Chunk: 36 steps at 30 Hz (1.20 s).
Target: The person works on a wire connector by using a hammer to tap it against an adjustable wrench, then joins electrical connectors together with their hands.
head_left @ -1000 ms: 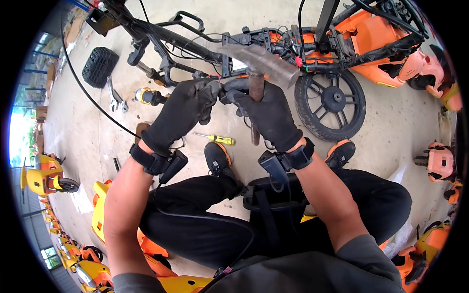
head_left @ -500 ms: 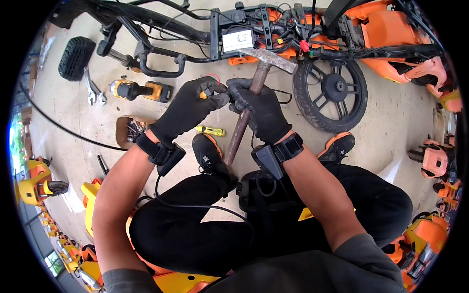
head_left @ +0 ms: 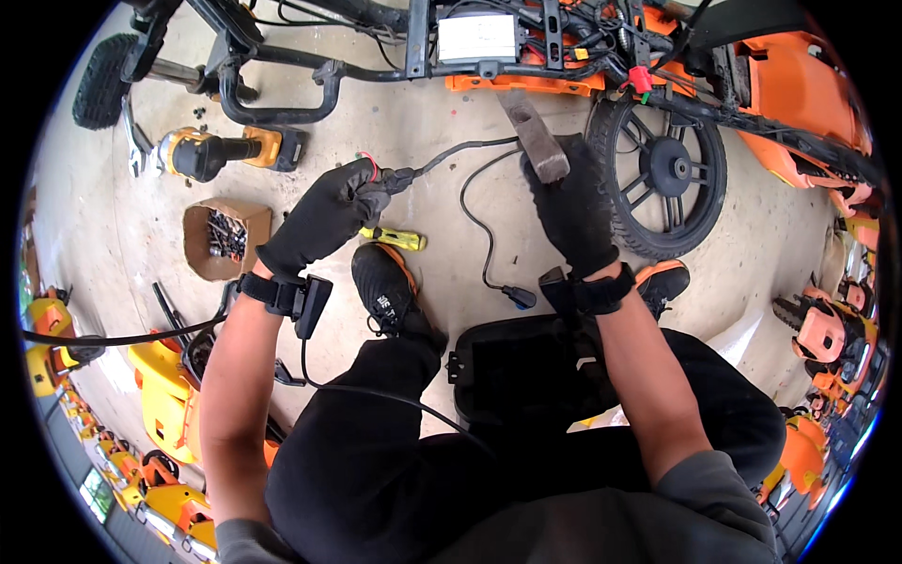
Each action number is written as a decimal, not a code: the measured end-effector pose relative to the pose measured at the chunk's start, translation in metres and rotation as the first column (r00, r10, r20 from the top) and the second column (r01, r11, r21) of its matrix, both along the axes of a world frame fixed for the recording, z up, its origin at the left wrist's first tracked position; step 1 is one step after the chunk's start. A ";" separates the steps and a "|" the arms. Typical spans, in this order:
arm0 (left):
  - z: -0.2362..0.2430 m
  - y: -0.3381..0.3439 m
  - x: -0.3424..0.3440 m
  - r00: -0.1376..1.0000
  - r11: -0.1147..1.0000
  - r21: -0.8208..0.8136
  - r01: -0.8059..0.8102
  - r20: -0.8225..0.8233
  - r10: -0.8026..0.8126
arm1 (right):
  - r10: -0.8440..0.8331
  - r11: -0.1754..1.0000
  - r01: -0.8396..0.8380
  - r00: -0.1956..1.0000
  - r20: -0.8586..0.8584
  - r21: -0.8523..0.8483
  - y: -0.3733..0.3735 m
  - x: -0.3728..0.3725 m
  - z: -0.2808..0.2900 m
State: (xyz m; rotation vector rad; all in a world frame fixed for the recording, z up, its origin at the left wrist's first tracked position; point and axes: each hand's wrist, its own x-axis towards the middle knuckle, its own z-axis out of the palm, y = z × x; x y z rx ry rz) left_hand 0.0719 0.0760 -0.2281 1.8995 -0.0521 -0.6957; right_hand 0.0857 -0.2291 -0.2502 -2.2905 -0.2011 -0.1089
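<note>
My left hand, in a black glove, pinches the plug end of a black cable that runs toward the vehicle frame. A second loop of black cable with a blue connector lies on the floor between my hands. My gloved right hand grips a hammer; its grey metal head points up toward the orange frame rail. A yellow screwdriver lies on the floor just below my left hand, beside my black shoe.
A black spoked wheel stands right of my right hand. A yellow and black power tool and a cardboard box of small parts lie at the left. A black case rests on my lap. Orange body parts ring the edges.
My hands have come apart. The left hand let go of the hammer and now holds the cable plug; the right hand keeps the hammer, shifted right. The view tilted downward.
</note>
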 end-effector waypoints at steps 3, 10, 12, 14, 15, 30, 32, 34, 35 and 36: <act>-0.001 0.010 -0.008 0.998 1.000 -0.011 -0.022 -0.053 0.021 | 0.061 0.987 -0.032 0.980 0.187 -0.154 -0.001 0.019 0.018; 0.044 0.018 -0.001 0.989 0.971 -0.189 -0.147 -0.040 0.142 | 0.130 0.991 -0.114 0.942 -0.310 0.071 -0.023 0.014 -0.039; 0.048 0.017 -0.005 0.962 0.941 -0.275 -0.200 0.130 0.242 | 0.090 0.946 0.089 0.851 -0.517 0.311 -0.001 -0.001 -0.036; 0.061 0.005 0.002 0.951 0.861 -0.478 -0.172 0.146 0.272 | -0.020 0.868 0.304 0.811 -0.584 0.392 0.017 -0.011 -0.037; 0.064 0.005 0.001 0.952 0.873 -0.453 -0.181 0.141 0.271 | -0.106 0.834 0.396 0.798 -0.593 0.384 0.023 -0.012 -0.032; 0.146 0.035 0.007 0.912 0.939 -0.341 -0.038 0.373 0.172 | -0.220 0.753 0.624 0.539 -0.813 0.210 0.019 -0.100 -0.116; 0.173 0.048 -0.004 0.894 0.955 -0.244 -0.170 0.369 0.254 | -0.365 0.878 0.478 0.637 -0.679 -0.024 0.024 -0.102 -0.134; 0.185 0.053 -0.009 0.880 0.969 -0.196 -0.152 0.419 0.223 | -0.329 0.867 0.497 0.636 -0.698 0.043 0.027 -0.110 -0.153; 0.191 0.052 -0.010 0.874 0.974 -0.178 -0.138 0.440 0.204 | -0.330 0.839 0.536 0.645 -0.690 0.099 0.030 -0.114 -0.159; 0.191 0.055 -0.015 0.871 0.977 -0.161 -0.142 0.448 0.200 | -0.264 0.732 0.643 0.570 -0.778 0.223 0.040 -0.109 -0.136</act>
